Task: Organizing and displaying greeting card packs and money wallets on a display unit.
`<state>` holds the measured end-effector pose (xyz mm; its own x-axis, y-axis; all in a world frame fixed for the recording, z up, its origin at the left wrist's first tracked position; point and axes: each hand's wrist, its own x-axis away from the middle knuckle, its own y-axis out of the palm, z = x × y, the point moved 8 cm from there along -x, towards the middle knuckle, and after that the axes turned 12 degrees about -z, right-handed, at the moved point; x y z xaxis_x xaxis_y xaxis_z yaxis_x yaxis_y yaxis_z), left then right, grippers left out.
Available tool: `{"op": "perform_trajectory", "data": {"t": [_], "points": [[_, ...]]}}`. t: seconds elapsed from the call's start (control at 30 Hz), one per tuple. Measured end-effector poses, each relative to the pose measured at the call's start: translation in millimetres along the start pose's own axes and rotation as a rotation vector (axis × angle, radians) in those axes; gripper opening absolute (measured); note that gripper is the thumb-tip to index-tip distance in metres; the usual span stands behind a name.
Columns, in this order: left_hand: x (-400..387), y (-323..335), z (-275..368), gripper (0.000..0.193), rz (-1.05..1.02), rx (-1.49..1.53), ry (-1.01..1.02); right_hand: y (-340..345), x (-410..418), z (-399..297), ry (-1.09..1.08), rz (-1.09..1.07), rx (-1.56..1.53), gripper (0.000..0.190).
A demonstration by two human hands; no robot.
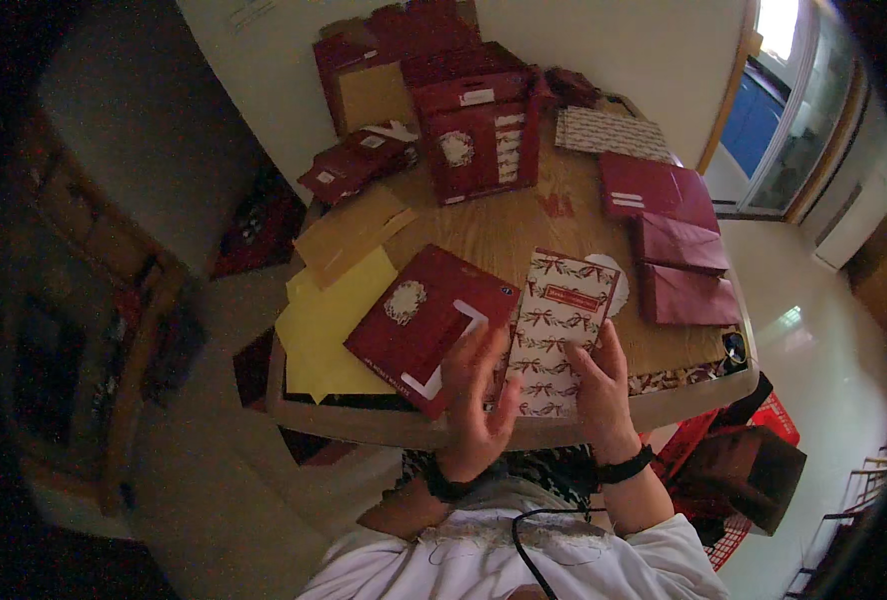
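My right hand [606, 390] grips the lower right edge of a tall white greeting card [539, 326] with a printed bow-and-garland pattern and a small red label bearing writing. My left hand [475, 401] is just left of the card, fingers apart, over the lower right corner of a flat red cardboard package [432, 307]. That package has a wreath print and a white-framed cutout. Whether the left fingertips touch it, I cannot tell. Behind the card's right edge shows a white round-edged piece [620, 289]. Yellow paper sheets [331, 322] lie partly under the red package.
A red display box [481, 142] stands at the back of the wooden table [481, 225]. Kraft envelopes [353, 229] and red packages [357, 161] lie left. Red envelopes [691, 296], a red folder [661, 187] and patterned cards [612, 133] are right. A cardboard box [751, 472] is below the right edge.
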<state>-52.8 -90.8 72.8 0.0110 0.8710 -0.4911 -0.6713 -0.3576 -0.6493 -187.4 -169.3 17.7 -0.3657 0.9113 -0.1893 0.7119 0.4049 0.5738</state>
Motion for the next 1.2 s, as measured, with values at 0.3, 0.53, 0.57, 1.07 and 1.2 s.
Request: {"op": "perform_trajectory", "data": {"t": [0.3,0.53,0.57,1.07,1.2], "points": [[-20,38,-45,0.04,-0.23,0.462,-0.148,-13,-4,16,0.075,-0.033,0.116,0.032],[-30,63,-39,0.033,-0.382,0.726,-0.192,-21,-1,46,0.174,-0.007,-0.026,0.05],[-31,61,-40,0.033,-0.383,0.729,-0.195,-15,0,39,0.152,-0.04,0.003,0.051],[-27,66,-44,0.037,-0.353,0.562,-0.13,98,-4,-63,-0.194,-0.664,2.044,0.061],[-35,45,-30,0.035,-0.267,0.362,-0.105,103,-18,-78,-0.327,-0.611,2.012,0.057]]}}
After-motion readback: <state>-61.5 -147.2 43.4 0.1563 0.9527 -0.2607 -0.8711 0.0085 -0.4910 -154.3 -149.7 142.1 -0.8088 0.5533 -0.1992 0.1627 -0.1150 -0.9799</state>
